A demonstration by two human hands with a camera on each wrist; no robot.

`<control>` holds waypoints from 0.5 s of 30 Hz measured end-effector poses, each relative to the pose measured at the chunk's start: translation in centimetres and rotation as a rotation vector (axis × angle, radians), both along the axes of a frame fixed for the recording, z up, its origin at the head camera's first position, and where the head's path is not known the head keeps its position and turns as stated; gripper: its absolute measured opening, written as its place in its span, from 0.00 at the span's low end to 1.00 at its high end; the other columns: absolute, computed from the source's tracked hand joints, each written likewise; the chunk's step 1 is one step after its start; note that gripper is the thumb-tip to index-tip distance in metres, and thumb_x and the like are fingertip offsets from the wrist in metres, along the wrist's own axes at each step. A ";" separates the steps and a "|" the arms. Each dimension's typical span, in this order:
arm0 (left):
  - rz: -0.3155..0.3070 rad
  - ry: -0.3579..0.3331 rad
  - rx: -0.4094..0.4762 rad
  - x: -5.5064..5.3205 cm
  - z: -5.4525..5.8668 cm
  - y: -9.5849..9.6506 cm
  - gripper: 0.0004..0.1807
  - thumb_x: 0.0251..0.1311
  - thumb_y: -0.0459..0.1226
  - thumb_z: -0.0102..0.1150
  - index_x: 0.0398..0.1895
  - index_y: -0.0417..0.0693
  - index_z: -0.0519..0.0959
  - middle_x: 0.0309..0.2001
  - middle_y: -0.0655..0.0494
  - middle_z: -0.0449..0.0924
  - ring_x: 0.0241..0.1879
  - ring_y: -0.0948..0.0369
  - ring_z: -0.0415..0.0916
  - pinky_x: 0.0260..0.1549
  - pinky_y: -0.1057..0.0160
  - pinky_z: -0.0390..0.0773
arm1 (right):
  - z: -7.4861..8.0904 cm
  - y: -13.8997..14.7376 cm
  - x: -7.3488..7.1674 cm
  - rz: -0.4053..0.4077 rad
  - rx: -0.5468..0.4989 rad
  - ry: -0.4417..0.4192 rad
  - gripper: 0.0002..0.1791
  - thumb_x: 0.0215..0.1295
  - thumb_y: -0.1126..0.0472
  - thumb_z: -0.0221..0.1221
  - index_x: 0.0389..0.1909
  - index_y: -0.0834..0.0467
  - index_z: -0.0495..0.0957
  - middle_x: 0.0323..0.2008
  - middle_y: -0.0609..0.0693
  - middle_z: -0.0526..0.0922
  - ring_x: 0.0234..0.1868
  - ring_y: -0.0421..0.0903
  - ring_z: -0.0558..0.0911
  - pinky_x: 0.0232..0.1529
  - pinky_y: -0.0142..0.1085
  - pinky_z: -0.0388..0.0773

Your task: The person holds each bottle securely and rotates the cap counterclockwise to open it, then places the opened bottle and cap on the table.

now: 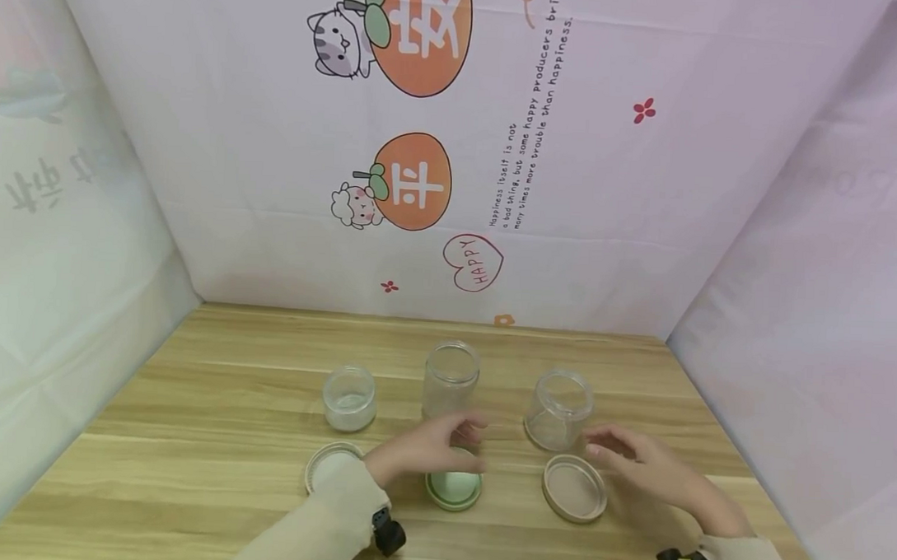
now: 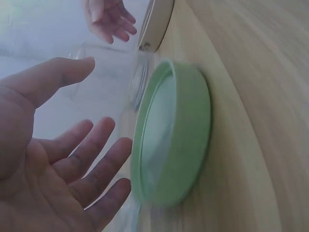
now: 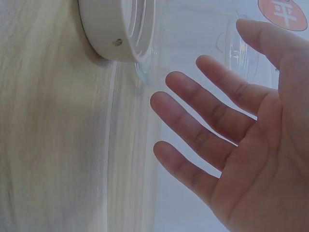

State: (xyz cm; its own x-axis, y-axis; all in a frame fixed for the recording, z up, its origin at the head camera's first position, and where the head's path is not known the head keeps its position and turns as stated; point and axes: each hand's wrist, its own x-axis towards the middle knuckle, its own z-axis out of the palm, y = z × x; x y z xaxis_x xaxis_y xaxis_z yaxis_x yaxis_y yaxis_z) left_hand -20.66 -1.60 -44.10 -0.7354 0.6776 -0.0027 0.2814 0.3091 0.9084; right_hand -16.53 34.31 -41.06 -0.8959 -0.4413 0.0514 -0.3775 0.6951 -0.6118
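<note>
1. A small glass jar (image 1: 349,398) stands upright on the tabletop (image 1: 191,436), well left of the tall jar, with a white lid (image 1: 328,465) lying flat just in front of it.
2. The left hand (image 1: 431,447) reaches in from the lower edge, forearm angled up toward the tall jar (image 1: 451,379). Its fingers are spread and relaxed, holding nothing; the left wrist view shows the palm (image 2: 43,164) open beside the green lid (image 2: 174,135).
3. The green lid (image 1: 453,488) lies flat on the tabletop just in front of the tall jar, directly below the left hand.
4. A round glass jar (image 1: 558,409) stands right of the tall jar, tilted slightly, and a beige lid (image 1: 575,487) lies in front of it.
5. The right hand (image 1: 638,466) hovers right of the round jar, fingers straight and parted (image 3: 203,130), gripping nothing; its fingertips point toward the round jar, close to it.
</note>
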 end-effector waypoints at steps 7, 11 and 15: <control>0.064 0.070 -0.044 0.2 0.8 -3.7 0.32 0.61 0.42 0.70 0.65 0.39 0.72 0.56 0.44 0.79 0.56 0.50 0.77 0.56 0.57 0.76 | -0.1 0.3 -0.1 0.003 -0.010 0.009 0.20 0.77 0.53 0.54 0.60 0.63 0.76 0.55 0.55 0.82 0.56 0.56 0.80 0.56 0.45 0.78; 0.117 0.085 -0.056 0.3 1.4 -5.8 0.31 0.61 0.43 0.69 0.64 0.40 0.73 0.55 0.44 0.79 0.56 0.48 0.77 0.56 0.52 0.76 | -0.2 0.4 -0.1 -0.009 -0.005 0.011 0.20 0.77 0.53 0.54 0.60 0.62 0.76 0.55 0.53 0.82 0.55 0.52 0.80 0.55 0.44 0.78; 0.168 0.100 -0.048 0.4 2.1 -8.1 0.31 0.62 0.45 0.69 0.64 0.41 0.73 0.55 0.44 0.79 0.54 0.51 0.77 0.56 0.51 0.76 | -0.3 0.5 -0.2 -0.018 -0.013 0.006 0.20 0.77 0.54 0.54 0.60 0.62 0.76 0.55 0.53 0.82 0.55 0.49 0.80 0.54 0.40 0.78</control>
